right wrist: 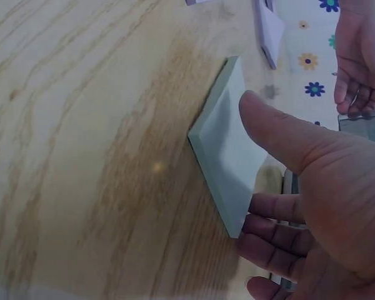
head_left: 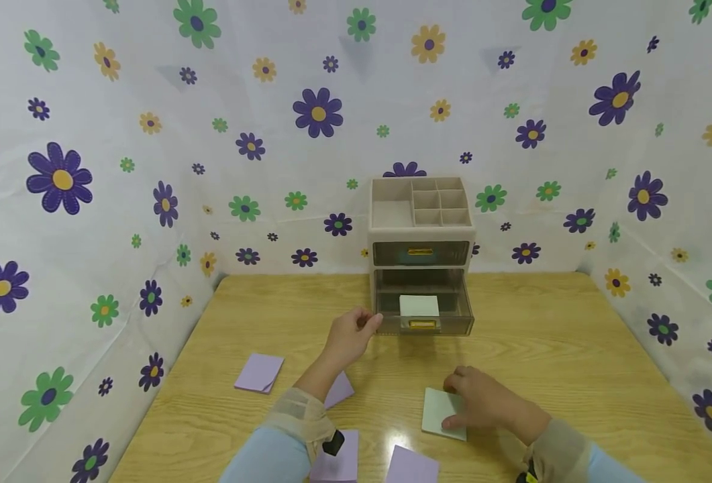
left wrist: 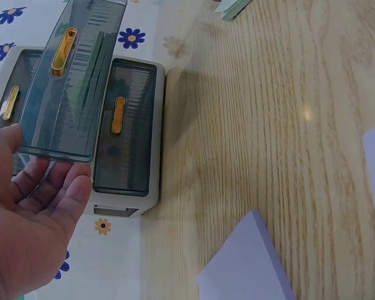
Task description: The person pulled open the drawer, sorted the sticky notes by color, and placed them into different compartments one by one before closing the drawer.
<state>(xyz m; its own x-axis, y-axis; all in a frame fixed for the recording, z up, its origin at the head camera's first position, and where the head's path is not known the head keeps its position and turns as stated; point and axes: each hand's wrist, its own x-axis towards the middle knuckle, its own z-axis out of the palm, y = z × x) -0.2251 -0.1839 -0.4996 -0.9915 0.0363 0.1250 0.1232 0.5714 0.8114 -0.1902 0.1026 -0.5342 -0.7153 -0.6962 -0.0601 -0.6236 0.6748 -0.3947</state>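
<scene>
Your left hand (head_left: 348,334) pinches the drawer (head_left: 455,326) by its corner, below frame centre. Lower right of that, your right hand (head_left: 490,402) spans the green pad (head_left: 437,410); whether it grips, I can't tell.

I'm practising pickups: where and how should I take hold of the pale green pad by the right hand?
Grip the pale green pad by its near and far edges, with the right hand coming from the right, thumb and fingers spread. It is a thin, squarish block that seems to lie flat on the table, so its edges likely offer better purchase than its broad top.
</scene>
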